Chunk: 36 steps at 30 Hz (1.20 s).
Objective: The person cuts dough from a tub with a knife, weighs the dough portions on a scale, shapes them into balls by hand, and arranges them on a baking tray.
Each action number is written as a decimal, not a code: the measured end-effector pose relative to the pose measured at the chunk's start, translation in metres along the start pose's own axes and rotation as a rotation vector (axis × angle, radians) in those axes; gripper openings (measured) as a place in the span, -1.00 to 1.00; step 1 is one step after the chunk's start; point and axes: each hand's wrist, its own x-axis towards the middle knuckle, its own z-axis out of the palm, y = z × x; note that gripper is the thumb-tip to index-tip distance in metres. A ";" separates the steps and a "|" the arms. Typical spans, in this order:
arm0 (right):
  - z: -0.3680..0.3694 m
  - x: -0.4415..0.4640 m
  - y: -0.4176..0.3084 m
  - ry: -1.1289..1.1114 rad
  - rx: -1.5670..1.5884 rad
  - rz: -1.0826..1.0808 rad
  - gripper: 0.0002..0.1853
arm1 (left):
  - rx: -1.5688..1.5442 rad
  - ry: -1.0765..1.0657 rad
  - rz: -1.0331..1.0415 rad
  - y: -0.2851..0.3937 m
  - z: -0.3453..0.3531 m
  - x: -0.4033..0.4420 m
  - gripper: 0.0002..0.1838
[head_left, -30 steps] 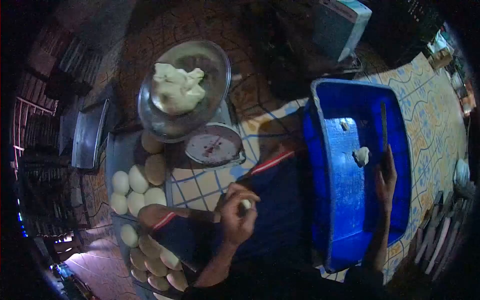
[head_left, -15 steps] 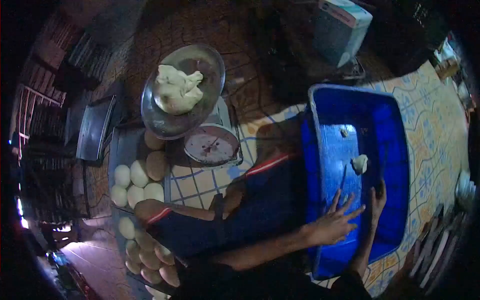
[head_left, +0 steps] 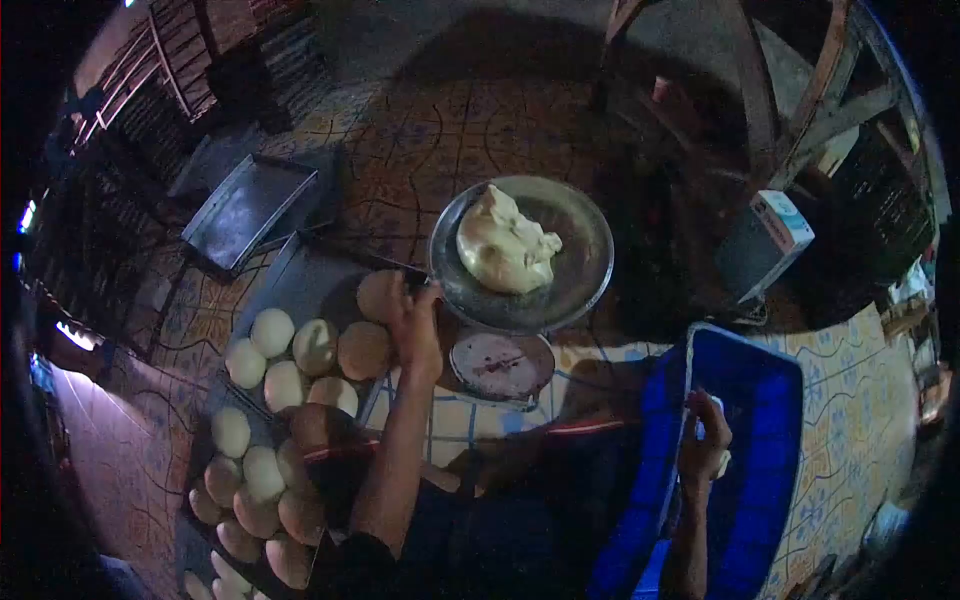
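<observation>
My left hand [head_left: 417, 335] is at the tray's right side, beside a round dough ball [head_left: 379, 296], its fingers apart and nothing visible in them. Over the blue tub [head_left: 740, 440], my right hand [head_left: 704, 445] has curled fingers; pale bits of dough show beside it, but whether it grips them is unclear. A large dough lump [head_left: 508, 245] sits in a round metal pan [head_left: 580, 245] above a scale with a round dial [head_left: 502, 366]. Several dough balls [head_left: 283, 385] lie on the dark trays [head_left: 290, 290] at the left.
An empty metal tray [head_left: 250, 210] rests on the tiled floor at the upper left. A box [head_left: 765, 245] stands behind the blue tub, near wooden beams [head_left: 755, 90]. My knees, in dark shorts with red and white trim, lie between trays and tub.
The view has swung left and up. My left hand has moved from over the tub to the dough balls. My right hand has risen to the tub's left side, with its fingers curled.
</observation>
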 end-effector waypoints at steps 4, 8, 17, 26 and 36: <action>0.096 0.122 -0.153 -0.586 0.049 -0.286 -0.56 | 0.209 -0.239 0.069 -0.133 -0.028 0.099 -0.50; 0.244 0.154 -0.148 -0.833 -0.164 -0.561 -0.64 | 0.426 0.105 0.023 -0.008 0.028 0.024 -0.67; 0.227 0.195 -0.159 -0.337 0.946 0.427 -0.81 | 0.591 0.203 0.093 -0.081 0.018 0.053 -0.66; 0.084 0.216 -0.177 -0.281 1.470 0.269 -0.76 | -0.610 -0.113 -0.229 -0.003 -0.013 -0.030 -0.54; 0.087 -0.005 -0.120 -0.604 0.667 0.430 -0.68 | -0.600 -0.209 -0.645 0.025 -0.076 -0.153 -0.43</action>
